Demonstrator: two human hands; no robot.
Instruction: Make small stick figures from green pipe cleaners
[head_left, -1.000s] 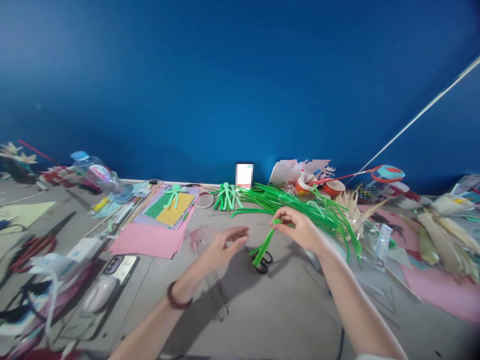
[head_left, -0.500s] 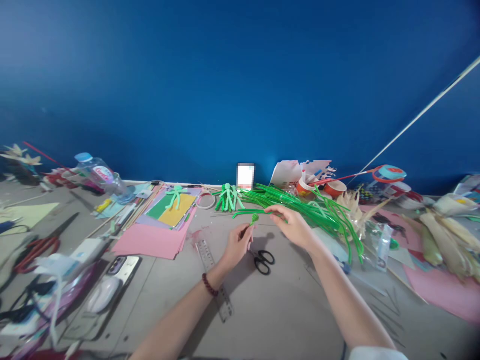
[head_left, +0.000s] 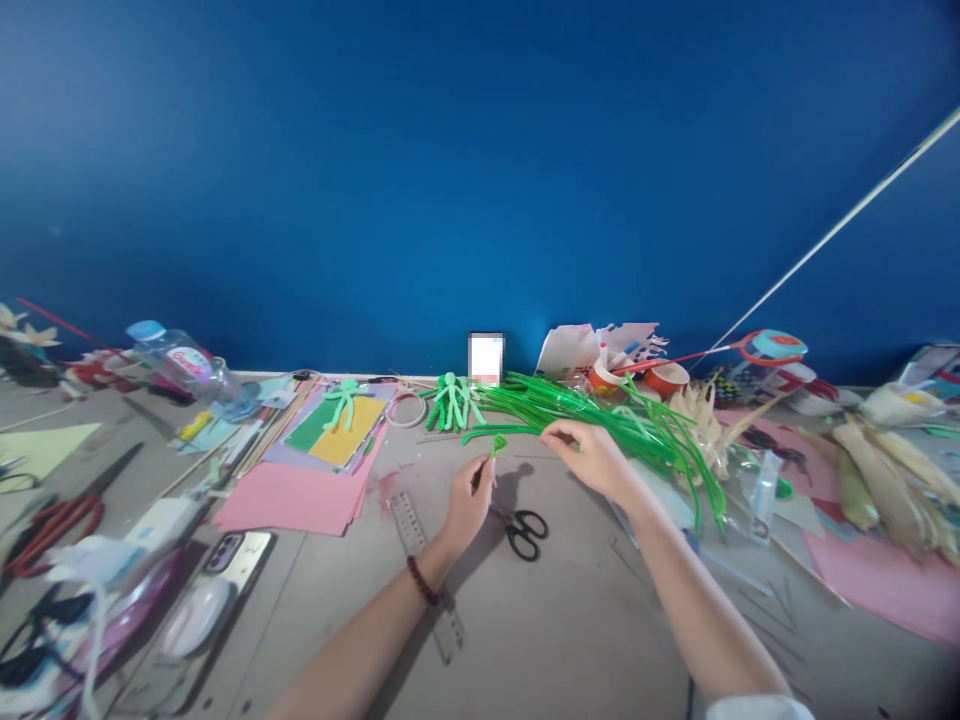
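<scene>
My left hand [head_left: 470, 497] is closed in a pinch around a small green fuzzy pipe-cleaner piece [head_left: 499, 443], its curled tip pointing up. My right hand [head_left: 585, 452] is held with thumb and fingers together at the near edge of a bunch of green pipe cleaners [head_left: 540, 400]; whatever sits between its fingertips is hidden. Black-handled scissors [head_left: 527, 535] lie just right of my left hand. Under my left wrist is a clear ruler [head_left: 409, 525]. Several green pipe-cleaner figures [head_left: 452, 400] stand bunched by the wall, and another figure [head_left: 342, 405] rests on coloured sheets.
At left are pink paper [head_left: 292, 495], a phone [head_left: 232, 560] with a white case on it, red-handled scissors [head_left: 56, 530] and a plastic bottle [head_left: 176, 355]. Orange cups [head_left: 666, 378], dried husks [head_left: 874, 470] and more pink paper [head_left: 885, 580] lie at right. A blue wall [head_left: 480, 180] rises behind.
My right hand has shifted slightly right along the pipe cleaners, and its fingers look more closed. My left hand keeps its green piece. The view has moved a little.
</scene>
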